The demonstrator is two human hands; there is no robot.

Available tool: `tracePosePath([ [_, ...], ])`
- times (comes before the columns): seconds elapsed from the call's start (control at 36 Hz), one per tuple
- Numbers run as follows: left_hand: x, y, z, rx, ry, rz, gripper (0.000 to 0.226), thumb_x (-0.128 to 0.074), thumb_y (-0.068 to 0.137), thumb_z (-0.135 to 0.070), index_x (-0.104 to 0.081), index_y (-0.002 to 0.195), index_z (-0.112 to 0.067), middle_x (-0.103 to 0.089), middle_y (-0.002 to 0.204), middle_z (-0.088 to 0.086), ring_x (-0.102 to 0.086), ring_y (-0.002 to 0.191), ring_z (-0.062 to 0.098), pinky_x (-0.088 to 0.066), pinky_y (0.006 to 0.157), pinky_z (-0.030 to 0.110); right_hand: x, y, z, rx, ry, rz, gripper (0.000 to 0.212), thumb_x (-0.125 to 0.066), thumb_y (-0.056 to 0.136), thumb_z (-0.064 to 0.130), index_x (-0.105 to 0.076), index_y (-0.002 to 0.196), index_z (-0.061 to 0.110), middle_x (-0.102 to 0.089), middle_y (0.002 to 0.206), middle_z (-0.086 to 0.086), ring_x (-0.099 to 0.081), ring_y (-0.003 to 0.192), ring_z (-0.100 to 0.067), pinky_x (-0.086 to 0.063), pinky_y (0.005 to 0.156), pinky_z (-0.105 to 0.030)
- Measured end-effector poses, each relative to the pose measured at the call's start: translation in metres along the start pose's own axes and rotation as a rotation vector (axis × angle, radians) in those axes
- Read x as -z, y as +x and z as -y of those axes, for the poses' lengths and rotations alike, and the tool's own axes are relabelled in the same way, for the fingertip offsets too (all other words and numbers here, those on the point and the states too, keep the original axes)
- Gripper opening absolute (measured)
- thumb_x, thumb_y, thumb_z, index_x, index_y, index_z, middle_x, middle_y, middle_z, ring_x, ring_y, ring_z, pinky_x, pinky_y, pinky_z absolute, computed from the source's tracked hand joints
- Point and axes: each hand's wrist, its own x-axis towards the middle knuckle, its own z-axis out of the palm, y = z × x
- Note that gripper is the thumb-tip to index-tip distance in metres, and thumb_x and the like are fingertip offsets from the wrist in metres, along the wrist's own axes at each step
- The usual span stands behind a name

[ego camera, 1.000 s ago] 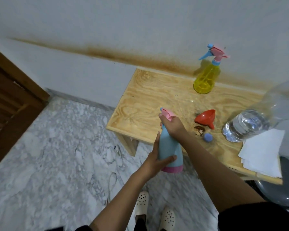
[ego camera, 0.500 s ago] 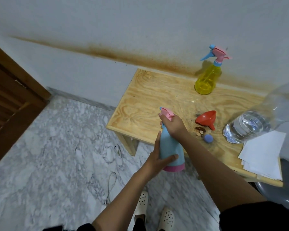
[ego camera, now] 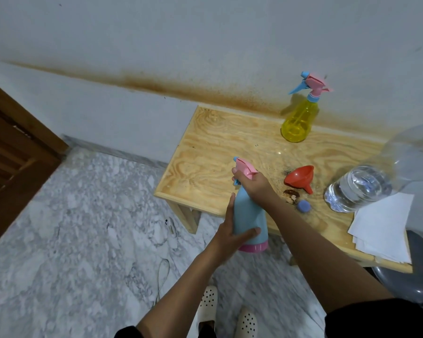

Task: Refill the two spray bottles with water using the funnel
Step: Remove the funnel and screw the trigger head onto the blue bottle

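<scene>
Head view: the blue spray bottle (ego camera: 250, 215) is held upright between both hands, just in front of the desk's (ego camera: 220, 147) near edge. The left hand (ego camera: 232, 236) wraps the lower body, its thumb across the front above the pink base and its fingers (ego camera: 230, 206) reaching up the side. The right hand (ego camera: 253, 182) curls over the pink spray head (ego camera: 246, 167) at the neck. Whether the head is loosened is hard to tell. On the desk lie the red funnel (ego camera: 300, 178), a small blue cap (ego camera: 304, 206) and a clear water bottle (ego camera: 362, 189). The yellow spray bottle (ego camera: 299, 119) stands at the desk's back edge.
</scene>
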Motion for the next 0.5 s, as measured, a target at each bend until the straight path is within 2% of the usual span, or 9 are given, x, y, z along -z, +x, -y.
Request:
tracePosePath([
  [0.06, 0.001, 0.002, -0.003, -0.011, -0.004, -0.025, 0.099, -0.076, 0.067, -0.048, -0.006, 0.137, -0.058, -0.044, 0.141, -0.011, -0.053, 0.121, 0.008, -0.050, 0.098, 0.038, 0.001, 0.002, 0.003, 0.011, -0.026, 0.032, 0.042, -0.055, 0.091, 0.039, -0.056, 0.123, 0.012, -0.063, 0.103, -0.003, -0.056, 0.099, -0.017, -0.041, 0.087, -0.028],
  [0.11, 0.003, 0.006, -0.006, -0.023, -0.032, -0.061, 0.102, -0.077, 0.065, -0.049, -0.007, 0.140, -0.053, -0.042, 0.144, -0.007, -0.051, 0.124, 0.010, -0.048, 0.100, 0.039, 0.002, 0.003, 0.006, 0.012, -0.076, 0.037, 0.043, -0.060, 0.088, 0.038, -0.052, 0.123, 0.013, -0.060, 0.108, 0.000, -0.056, 0.098, -0.014, -0.043, 0.082, -0.025],
  [0.17, 0.006, 0.012, -0.009, -0.046, -0.048, -0.081, 0.108, -0.077, 0.066, -0.045, -0.005, 0.146, -0.042, -0.037, 0.149, -0.002, -0.047, 0.128, 0.011, -0.046, 0.102, 0.039, 0.002, 0.002, 0.008, 0.044, -0.108, -0.050, 0.026, -0.065, 0.085, 0.033, -0.057, 0.103, 0.017, -0.058, 0.088, 0.006, -0.053, 0.076, -0.005, -0.039, 0.063, -0.012],
  [0.19, 0.009, 0.015, -0.010, -0.062, -0.035, -0.090, 0.109, -0.077, 0.066, -0.044, -0.004, 0.147, -0.041, -0.035, 0.150, -0.001, -0.046, 0.129, 0.010, -0.046, 0.103, 0.038, 0.001, 0.002, 0.010, 0.072, -0.113, -0.116, 0.016, -0.068, 0.083, 0.031, -0.057, 0.088, 0.020, -0.053, 0.074, 0.009, -0.048, 0.064, -0.002, -0.036, 0.055, -0.010],
  [0.25, 0.013, 0.021, -0.015, -0.101, 0.012, -0.103, 0.106, -0.076, 0.067, -0.045, -0.004, 0.145, -0.042, -0.033, 0.150, -0.001, -0.043, 0.131, 0.009, -0.044, 0.105, 0.039, 0.001, 0.002, 0.013, 0.145, -0.127, -0.238, 0.027, -0.071, 0.080, 0.027, -0.049, 0.065, 0.022, -0.039, 0.056, 0.009, -0.036, 0.050, -0.005, -0.032, 0.048, -0.013],
  [0.28, 0.014, 0.024, -0.018, -0.121, 0.035, -0.107, 0.105, -0.075, 0.068, -0.046, -0.003, 0.145, -0.041, -0.033, 0.151, -0.001, -0.041, 0.133, 0.010, -0.042, 0.106, 0.042, 0.002, 0.004, 0.014, 0.171, -0.135, -0.274, 0.030, -0.071, 0.080, 0.027, -0.049, 0.062, 0.019, -0.036, 0.053, 0.007, -0.033, 0.049, -0.007, -0.030, 0.047, -0.015],
  [0.33, 0.018, 0.031, -0.025, -0.163, 0.088, -0.114, 0.104, -0.073, 0.069, -0.048, -0.002, 0.145, -0.039, -0.030, 0.152, 0.001, -0.038, 0.136, 0.013, -0.039, 0.108, 0.045, 0.004, 0.005, 0.022, 0.197, -0.161, -0.287, 0.023, -0.071, 0.080, 0.028, -0.057, 0.069, 0.013, -0.038, 0.053, 0.005, -0.035, 0.049, -0.008, -0.030, 0.047, -0.016],
  [0.39, 0.022, 0.039, -0.032, -0.199, 0.134, -0.112, 0.102, -0.071, 0.070, -0.048, -0.001, 0.143, -0.038, -0.029, 0.153, 0.003, -0.036, 0.137, 0.016, -0.038, 0.109, 0.046, 0.008, 0.009, 0.030, 0.217, -0.189, -0.281, 0.018, -0.070, 0.081, 0.028, -0.060, 0.075, 0.015, -0.041, 0.053, 0.009, -0.039, 0.048, -0.006, -0.032, 0.048, -0.014],
  [0.5, 0.037, 0.064, -0.045, -0.227, 0.182, -0.027, 0.100, -0.074, 0.079, -0.033, -0.001, 0.147, -0.031, -0.027, 0.154, 0.002, -0.035, 0.138, 0.016, -0.036, 0.110, 0.047, 0.017, 0.016, 0.038, 0.265, -0.139, -0.282, 0.010, -0.071, 0.080, 0.023, -0.062, 0.083, 0.019, -0.046, 0.055, 0.016, -0.048, 0.053, 0.008, -0.034, 0.052, -0.009],
])
